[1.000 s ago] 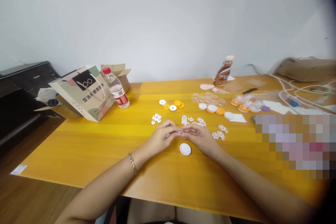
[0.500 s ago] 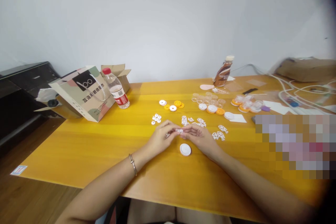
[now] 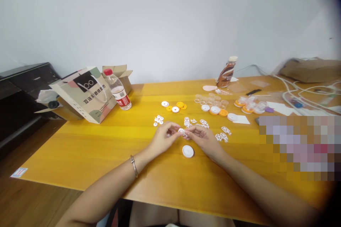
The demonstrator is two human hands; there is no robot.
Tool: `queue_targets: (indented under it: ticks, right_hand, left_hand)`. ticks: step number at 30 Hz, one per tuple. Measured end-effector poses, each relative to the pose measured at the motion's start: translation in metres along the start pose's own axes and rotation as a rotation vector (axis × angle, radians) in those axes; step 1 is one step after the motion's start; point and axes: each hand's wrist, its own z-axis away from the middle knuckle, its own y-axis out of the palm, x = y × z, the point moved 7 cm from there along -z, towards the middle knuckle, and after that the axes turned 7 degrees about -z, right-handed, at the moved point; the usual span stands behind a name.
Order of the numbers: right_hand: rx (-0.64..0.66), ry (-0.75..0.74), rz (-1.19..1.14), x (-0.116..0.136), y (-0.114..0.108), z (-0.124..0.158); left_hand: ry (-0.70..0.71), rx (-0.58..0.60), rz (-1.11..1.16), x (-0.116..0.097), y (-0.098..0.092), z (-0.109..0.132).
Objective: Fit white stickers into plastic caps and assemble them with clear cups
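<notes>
Between the fingertips of my left hand [image 3: 167, 136] and my right hand [image 3: 200, 138] is a small white openwork plastic piece [image 3: 181, 131]. Both hands are closed in a pinch on it, partly covering it. Just below them on the table lies a round white disc [image 3: 188, 151] with a raised rim and an orange edge underneath. Similar white openwork pieces [image 3: 187, 122] lie behind my fingers, and more openwork pieces [image 3: 223, 137] are right of my right hand. Several small white round parts [image 3: 158, 120] lie beyond my left hand.
White and orange discs [image 3: 175, 109], clear plastic rings [image 3: 210, 99] and assembled clear-and-orange parts [image 3: 249, 105] sit farther back. A red-capped water bottle [image 3: 118, 90] and paper bag [image 3: 87, 95] stand left. A brown drink bottle [image 3: 226, 73] and white cables [image 3: 289, 88] are at the right rear.
The white openwork piece has turned slightly between my fingertips and shows more of its face. My fingers have shifted a little; the things on the table have not moved.
</notes>
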Motion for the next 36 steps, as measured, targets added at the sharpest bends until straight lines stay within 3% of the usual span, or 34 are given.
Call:
queue_targets:
  ticks: [4,10,14,16,23,31,36]
  right_hand:
    - [0.000,0.021,0.026,0.002,0.002,0.002]
    - [0.031,-0.047,0.240,0.021,-0.009,0.003]
    - [0.337,-0.042,0.529,0.019,0.004,0.014]
    - [0.414,-0.081,0.632,0.015,0.010,0.019]
    - [0.411,-0.142,0.736,0.006,0.015,0.013]
    - [0.410,-0.164,0.703,0.007,0.016,0.014]
    - [0.401,-0.168,0.743,0.006,0.017,0.014]
  left_hand:
    - [-0.133,0.079,0.176,0.007,0.009,0.000]
    - [-0.153,0.061,0.226,0.004,0.004,0.001]
    - [-0.062,0.057,0.133,-0.007,-0.003,0.003]
    - [0.030,0.101,0.043,-0.017,-0.003,0.007]
    - [0.236,0.274,-0.189,-0.036,0.011,0.018]
    - [0.361,0.325,-0.323,-0.043,0.019,0.022]
    - [0.352,0.315,-0.301,-0.041,0.020,0.020]
